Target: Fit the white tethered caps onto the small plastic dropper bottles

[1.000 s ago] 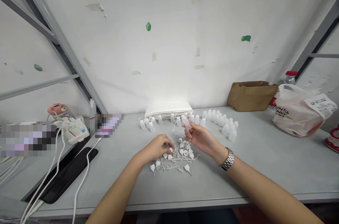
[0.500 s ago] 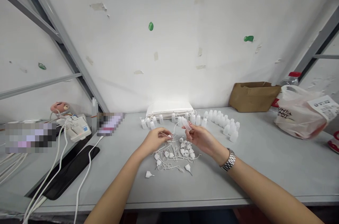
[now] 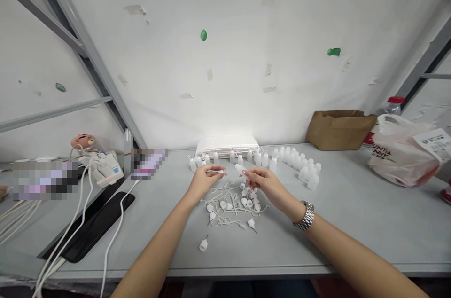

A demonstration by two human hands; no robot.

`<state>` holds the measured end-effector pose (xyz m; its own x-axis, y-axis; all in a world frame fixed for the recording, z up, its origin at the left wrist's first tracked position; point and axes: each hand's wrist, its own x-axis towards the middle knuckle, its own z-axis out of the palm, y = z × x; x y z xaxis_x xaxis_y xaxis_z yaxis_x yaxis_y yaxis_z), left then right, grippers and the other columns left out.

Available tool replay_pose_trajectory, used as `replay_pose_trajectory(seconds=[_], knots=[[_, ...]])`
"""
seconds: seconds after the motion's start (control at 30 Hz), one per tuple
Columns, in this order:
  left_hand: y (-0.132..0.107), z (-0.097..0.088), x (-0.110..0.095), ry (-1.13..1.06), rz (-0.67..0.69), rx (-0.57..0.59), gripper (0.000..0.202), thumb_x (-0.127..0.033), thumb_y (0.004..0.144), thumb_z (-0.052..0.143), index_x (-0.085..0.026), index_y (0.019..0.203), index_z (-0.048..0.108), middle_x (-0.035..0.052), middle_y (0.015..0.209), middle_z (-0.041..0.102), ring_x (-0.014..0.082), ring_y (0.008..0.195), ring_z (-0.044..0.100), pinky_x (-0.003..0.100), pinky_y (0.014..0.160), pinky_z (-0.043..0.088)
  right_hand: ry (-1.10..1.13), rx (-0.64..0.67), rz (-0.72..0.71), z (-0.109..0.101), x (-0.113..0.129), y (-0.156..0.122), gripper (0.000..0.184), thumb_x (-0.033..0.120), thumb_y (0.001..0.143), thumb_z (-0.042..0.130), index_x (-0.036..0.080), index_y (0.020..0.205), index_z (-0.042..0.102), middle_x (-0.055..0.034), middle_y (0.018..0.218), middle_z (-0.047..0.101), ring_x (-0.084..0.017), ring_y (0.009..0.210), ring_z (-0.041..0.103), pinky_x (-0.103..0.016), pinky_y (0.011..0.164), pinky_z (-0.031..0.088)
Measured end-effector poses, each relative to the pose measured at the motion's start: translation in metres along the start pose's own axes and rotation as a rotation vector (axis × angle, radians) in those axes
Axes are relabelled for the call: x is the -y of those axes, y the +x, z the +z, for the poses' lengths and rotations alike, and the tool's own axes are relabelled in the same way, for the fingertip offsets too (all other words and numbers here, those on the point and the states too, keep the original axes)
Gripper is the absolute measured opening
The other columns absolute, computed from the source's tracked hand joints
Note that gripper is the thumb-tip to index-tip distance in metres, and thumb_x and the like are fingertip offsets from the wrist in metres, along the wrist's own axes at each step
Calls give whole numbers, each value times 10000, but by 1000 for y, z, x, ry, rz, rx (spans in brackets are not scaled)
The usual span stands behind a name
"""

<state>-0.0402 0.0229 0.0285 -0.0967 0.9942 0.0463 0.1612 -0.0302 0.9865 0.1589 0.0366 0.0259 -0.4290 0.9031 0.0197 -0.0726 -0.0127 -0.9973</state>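
My left hand [image 3: 205,181] pinches a small white plastic strap [image 3: 220,172] between thumb and fingers, raised above the pile. Just across from it, my right hand [image 3: 266,184] is closed around a small translucent squeeze bottle [image 3: 241,169], tilted with its neck towards the left hand. Beneath both hands lie loose white straps with ring ends [image 3: 225,222] and several white needle-tip caps [image 3: 247,203]. One needle-tip cap [image 3: 203,245] rests apart near the front, its metal tip pointing away from me. Part of the bottle is hidden by my fingers.
Small bottles with needle tips [image 3: 265,159] stand behind my hands, before a stack of white trays [image 3: 227,142]. Plain bottles [image 3: 303,166] stand to the right. Further right are a cardboard box [image 3: 340,131] and plastic bag [image 3: 398,157]. Cables and a black phone-like slab [image 3: 100,227] lie left.
My left hand has lifted from the pile, bringing up the strap. The bottle has swung flatter towards the left hand. The loose needle-tip cap in front has turned and shifted nearer me.
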Motion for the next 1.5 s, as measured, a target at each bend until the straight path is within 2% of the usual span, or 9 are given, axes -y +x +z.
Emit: replay_pose_trajectory(seconds=[0.17, 0.37, 0.47, 0.77, 1.03, 1.2, 1.3, 1.4, 1.5], knots=[[-1, 1, -1, -17, 49, 49, 271, -316, 589, 686, -171, 818, 687, 90, 839, 688, 222, 800, 619, 333, 760, 436, -178, -194, -73, 2, 0, 0, 308, 458, 683, 603, 164, 770, 633, 19, 591, 496, -112, 571, 437, -267, 557, 345], [-8, 7, -2, 58, 161, 109, 380, -295, 610, 673, -236, 984, 651, 60, 934, 648, 171, 732, 601, 308, 725, 441, -269, -187, -205, 4, -3, -2, 260, 404, 695, 609, 203, 857, 639, 3, 680, 504, -119, 587, 420, -275, 548, 352], [-10, 9, -4, 105, 201, 104, 352, -269, 593, 688, -233, 943, 672, 48, 886, 651, 153, 704, 570, 290, 711, 443, -328, -166, -271, 5, -5, -2, 229, 383, 714, 602, 225, 875, 645, -7, 726, 514, -123, 599, 419, -282, 563, 363], [-8, 8, -6, -32, 85, 74, 197, -233, 582, 683, -153, 761, 680, 27, 700, 676, 159, 668, 605, 280, 688, 467, -371, -67, -278, 3, -4, -4, 257, 375, 748, 572, 225, 950, 623, 10, 680, 476, -124, 609, 448, -276, 576, 411], [-6, 7, -4, 73, 86, 284, 231, -334, 715, 567, -149, 579, 591, -22, 498, 555, 98, 475, 507, 227, 527, 422, -584, -87, -481, 2, -3, -8, 254, 401, 800, 506, 251, 972, 615, -24, 732, 520, -153, 686, 489, -300, 656, 425], [-9, 6, -4, 178, 190, 299, 260, -332, 749, 524, -156, 565, 577, -15, 540, 540, 99, 515, 498, 222, 547, 420, -507, -3, -299, -2, 0, -5, 292, 448, 771, 525, 198, 891, 617, -2, 659, 509, -133, 610, 466, -260, 565, 386], [-12, 7, -3, 277, 273, 278, 274, -316, 761, 507, -162, 544, 571, -9, 564, 534, 100, 527, 490, 220, 549, 413, -416, 56, -128, -2, -1, -2, 398, 513, 795, 437, 159, 673, 572, 30, 510, 434, -99, 484, 393, -242, 489, 327], [-12, 9, -1, 383, 370, 208, 288, -283, 778, 478, -171, 527, 563, -9, 560, 530, 102, 547, 489, 219, 571, 401, -351, 23, -53, -1, -6, 2, 492, 548, 805, 374, 162, 511, 458, 47, 440, 365, -75, 423, 326, -240, 465, 293], [-11, 11, 2, 435, 418, 160, 291, -279, 786, 465, -177, 531, 563, -9, 549, 533, 112, 565, 499, 225, 588, 396, -224, -15, -64, 1, -9, 3, 411, 535, 774, 447, 161, 612, 502, 46, 477, 415, -82, 445, 375, -239, 479, 329]])
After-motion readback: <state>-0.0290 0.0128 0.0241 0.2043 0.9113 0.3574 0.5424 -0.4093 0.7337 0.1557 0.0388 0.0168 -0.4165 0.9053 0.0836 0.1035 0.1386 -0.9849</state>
